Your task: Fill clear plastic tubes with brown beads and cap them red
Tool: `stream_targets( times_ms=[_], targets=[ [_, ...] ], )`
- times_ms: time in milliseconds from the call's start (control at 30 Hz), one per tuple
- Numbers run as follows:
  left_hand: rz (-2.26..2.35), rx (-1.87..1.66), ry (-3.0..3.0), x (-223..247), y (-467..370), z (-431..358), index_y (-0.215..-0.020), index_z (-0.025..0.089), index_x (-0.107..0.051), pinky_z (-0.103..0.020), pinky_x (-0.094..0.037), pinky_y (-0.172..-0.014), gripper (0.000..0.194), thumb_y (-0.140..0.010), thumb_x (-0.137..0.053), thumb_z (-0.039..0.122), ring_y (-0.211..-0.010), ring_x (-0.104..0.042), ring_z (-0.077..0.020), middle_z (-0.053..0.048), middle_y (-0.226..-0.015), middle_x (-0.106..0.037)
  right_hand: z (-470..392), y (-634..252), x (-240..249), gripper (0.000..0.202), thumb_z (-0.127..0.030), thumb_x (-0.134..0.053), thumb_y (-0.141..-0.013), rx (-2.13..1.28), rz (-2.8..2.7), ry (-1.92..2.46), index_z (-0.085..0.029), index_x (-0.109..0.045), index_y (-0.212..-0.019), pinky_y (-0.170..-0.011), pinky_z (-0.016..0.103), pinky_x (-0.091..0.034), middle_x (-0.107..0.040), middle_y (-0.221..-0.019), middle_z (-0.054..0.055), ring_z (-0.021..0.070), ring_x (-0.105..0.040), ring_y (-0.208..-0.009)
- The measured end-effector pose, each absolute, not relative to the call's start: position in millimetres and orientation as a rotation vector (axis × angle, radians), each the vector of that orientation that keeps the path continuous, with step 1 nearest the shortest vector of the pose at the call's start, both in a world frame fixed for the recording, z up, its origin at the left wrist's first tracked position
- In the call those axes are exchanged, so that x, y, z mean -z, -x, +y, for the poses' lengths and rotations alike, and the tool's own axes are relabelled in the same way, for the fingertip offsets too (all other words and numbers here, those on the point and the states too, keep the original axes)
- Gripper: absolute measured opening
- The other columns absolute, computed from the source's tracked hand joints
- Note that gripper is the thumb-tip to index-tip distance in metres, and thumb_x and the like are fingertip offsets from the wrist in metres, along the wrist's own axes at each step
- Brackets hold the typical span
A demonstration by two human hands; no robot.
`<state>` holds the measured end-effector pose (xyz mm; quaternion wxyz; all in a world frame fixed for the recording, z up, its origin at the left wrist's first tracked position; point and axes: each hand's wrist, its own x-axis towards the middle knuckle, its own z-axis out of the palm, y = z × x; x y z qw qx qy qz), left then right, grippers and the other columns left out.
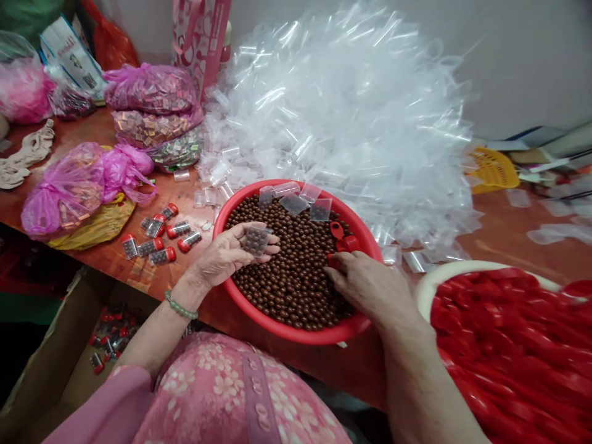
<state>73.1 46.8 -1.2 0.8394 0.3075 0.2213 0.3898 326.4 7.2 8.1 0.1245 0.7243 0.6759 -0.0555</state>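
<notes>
My left hand (234,250) is closed around a small clear plastic container (257,240), partly filled with brown balls. Beneath it stands a red basin (226,203) of shiny brown balls (296,277). At the basin's right side, my right hand (370,280) has its fingertips pinched on a red plastic cap (333,260), mostly covered by the fingers. Just beyond those fingers, another red cap (349,243) with a looped tab lies on the balls. Several empty clear containers (320,209) rest on the balls along the basin's far edge.
A tall heap of clear containers (342,111) rises behind the basin. To the right, a white tub (428,287) holds red caps (513,345). Filled red-capped containers (161,231) lie left, near pink bags (69,185). An open cardboard box (46,351) stands below the table edge.
</notes>
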Motion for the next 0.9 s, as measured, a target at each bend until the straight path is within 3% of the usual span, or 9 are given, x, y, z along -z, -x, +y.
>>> stream_targets(
  times_ms=[200,367,533,700,900],
  targets=[
    [0.462,-0.839,-0.668,3.3,-74.9,38.7,-0.112,0.017,-0.06,-0.037,-0.048,-0.096,0.051,-0.063,-0.076,0.011,-0.104,-0.069,-0.0221,-0.011,-0.115,-0.07,8.6,-329.7,10.0,0.024,-0.029,-0.046,-0.09,0.082,2.137,-2.194,-0.016,-0.066,-0.092,-0.062,0.035,-0.045,-0.061,-0.096,0.014,0.0257,-0.062,-0.08],
    [0.551,-0.81,-0.777,2.7,-73.2,34.0,-0.103,0.015,-0.06,-0.033,-0.053,-0.088,0.036,-0.073,-0.078,0.026,-0.097,-0.071,-0.0216,-0.011,-0.105,-0.072,8.9,-328.3,14.8,0.03,-0.024,-0.039,-0.093,0.1,2.222,-2.177,-0.016,-0.065,-0.082,-0.073,0.037,-0.046,-0.063,-0.097,0.015,0.026,-0.061,-0.086],
    [0.563,-0.811,-0.955,-3.7,-72.3,31.1,-0.103,0.015,-0.06,-0.028,-0.056,-0.078,0.035,-0.077,-0.076,0.032,-0.089,-0.072,-0.0183,-0.008,-0.096,-0.073,11.0,-329.0,8.4,0.017,-0.02,-0.049,-0.087,0.24,2.164,-2.271,-0.015,-0.063,-0.095,-0.077,0.037,-0.047,-0.068,-0.094,0.013,0.0267,-0.063,-0.088],
    [0.645,-0.859,-1.01,-5.7,-78.8,31.6,-0.103,0.016,-0.058,-0.028,-0.057,-0.076,0.034,-0.079,-0.074,0.033,-0.084,-0.072,-0.0162,-0.005,-0.092,-0.072,13.1,-331.8,4.3,0.023,-0.017,-0.05,-0.087,0.317,2.176,-2.3,-0.014,-0.063,-0.106,-0.084,0.034,-0.047,-0.07,-0.102,0.012,0.0245,-0.064,-0.095],
    [0.683,-0.87,-1.045,-4.9,-83.9,35.2,-0.096,0.016,-0.057,-0.023,-0.055,-0.067,0.03,-0.077,-0.075,0.029,-0.079,-0.071,-0.0144,-0.004,-0.085,-0.073,3.0,-331.2,-14.4,0.027,-0.029,-0.054,-0.09,0.239,2.131,-2.216,-0.012,-0.062,-0.11,-0.083,0.037,-0.047,-0.066,-0.107,0.016,0.0297,-0.063,-0.1]
  ],
)
